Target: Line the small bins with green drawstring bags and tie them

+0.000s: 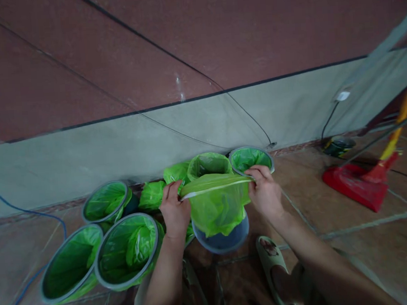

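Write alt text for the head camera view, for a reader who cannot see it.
The left hand and the right hand hold the top edge of a green plastic bag taut above a grey bin on a tiled floor. Other bins lined in green stand left of it; a red floor tool lies right.

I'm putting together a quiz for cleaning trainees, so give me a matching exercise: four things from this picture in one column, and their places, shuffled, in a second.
Things:
1. loose green bag
2. red dustpan
3. slipper
4. white wall socket

Places:
A. on the wall, upper right
B. on the floor, close under the right arm
C. stretched between the left hand and right hand, over a grey bin
D. on the tiles at far right

Pairs: 1-C, 2-D, 3-B, 4-A
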{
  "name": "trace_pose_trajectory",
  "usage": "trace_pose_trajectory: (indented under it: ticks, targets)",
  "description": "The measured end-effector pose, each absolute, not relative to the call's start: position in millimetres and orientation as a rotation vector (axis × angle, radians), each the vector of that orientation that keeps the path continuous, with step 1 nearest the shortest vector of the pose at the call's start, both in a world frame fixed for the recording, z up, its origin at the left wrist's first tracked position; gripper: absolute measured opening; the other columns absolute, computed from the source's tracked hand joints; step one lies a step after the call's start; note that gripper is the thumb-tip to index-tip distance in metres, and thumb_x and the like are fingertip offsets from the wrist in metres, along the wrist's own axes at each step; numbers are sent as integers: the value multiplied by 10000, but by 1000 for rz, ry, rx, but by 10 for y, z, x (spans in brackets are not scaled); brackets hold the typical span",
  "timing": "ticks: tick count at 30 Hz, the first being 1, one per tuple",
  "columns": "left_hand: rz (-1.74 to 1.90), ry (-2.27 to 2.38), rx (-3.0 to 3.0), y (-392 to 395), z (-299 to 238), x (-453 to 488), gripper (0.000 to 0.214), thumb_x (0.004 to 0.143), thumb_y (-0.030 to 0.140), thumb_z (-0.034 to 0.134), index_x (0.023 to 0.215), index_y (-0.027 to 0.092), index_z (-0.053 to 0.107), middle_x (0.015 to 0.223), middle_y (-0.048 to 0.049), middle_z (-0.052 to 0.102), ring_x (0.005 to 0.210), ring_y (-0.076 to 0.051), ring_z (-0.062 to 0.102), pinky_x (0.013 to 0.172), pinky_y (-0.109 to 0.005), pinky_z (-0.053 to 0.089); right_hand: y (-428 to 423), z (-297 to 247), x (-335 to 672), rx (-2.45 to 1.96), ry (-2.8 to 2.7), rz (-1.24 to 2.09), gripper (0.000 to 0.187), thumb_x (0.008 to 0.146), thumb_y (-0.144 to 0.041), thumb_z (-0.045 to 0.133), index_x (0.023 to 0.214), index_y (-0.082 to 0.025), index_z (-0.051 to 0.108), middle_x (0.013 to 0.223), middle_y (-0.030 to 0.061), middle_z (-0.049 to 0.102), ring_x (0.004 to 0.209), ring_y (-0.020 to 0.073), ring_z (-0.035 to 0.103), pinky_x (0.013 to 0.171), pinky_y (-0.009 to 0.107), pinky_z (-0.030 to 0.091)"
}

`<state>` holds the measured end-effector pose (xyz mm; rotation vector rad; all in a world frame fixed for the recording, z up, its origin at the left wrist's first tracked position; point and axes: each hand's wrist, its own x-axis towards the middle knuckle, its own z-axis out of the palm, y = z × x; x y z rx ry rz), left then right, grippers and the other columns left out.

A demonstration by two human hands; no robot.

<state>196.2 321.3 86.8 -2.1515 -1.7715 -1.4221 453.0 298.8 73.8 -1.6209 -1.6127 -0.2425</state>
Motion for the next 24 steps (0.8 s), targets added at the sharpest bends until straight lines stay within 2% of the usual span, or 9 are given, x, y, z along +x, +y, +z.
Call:
trace_pose_trajectory:
  ticks: [3,5,7,11,16,24]
  targets:
    - [-1390,-1729,-2217,3192,841,2053,463,720,16,493,1128,167,652,1115,-95,674,1035,-213,646,917,-342,537,2915,778,4371,-1605,-1759,-277,453,798,-170,603,1251,-179,602,1314,156,541,1099,318,553,900,484,486]
    - [-1375,-1702,-2265,3176,811,2130,473,725,13,495,1146,169,642,1136,-97,665,1055,-214,642,917,-343,541,2865,798,4238,-1476,-1882,-240,479,801,-202,636,1277,-187,588,1351,152,524,1128,324,528,924,498,464]
    - [-1362,-1672,-2321,3153,777,2213,490,726,6,501,1171,166,629,1158,-102,655,1075,-217,636,916,-341,546,2840,794,4125,-1349,-1943,-180,399,824,-210,636,1223,-203,618,1297,127,568,1105,295,537,912,467,465]
    - [-1330,-1622,-2422,3103,726,2360,512,737,-7,507,1207,171,607,1194,-106,639,1108,-218,628,936,-339,545,2871,737,4025,-1227,-1934,-91,142,864,-163,597,958,-228,682,1010,65,653,939,224,585,822,382,481]
    - [-1334,-1624,-2454,3097,690,2399,531,725,-13,538,1212,187,603,1208,-96,635,1106,-214,634,923,-326,555,2911,781,4085,-1128,-1697,50,229,855,-41,499,848,-219,644,878,26,610,814,144,607,716,265,490]
    - [-1475,-1636,-2444,3108,778,2304,507,714,-18,572,1179,179,620,1194,-92,640,1105,-208,635,947,-337,552,2914,915,4255,-1201,-1491,-67,216,851,-52,464,745,-211,566,853,29,573,825,151,590,738,279,486]
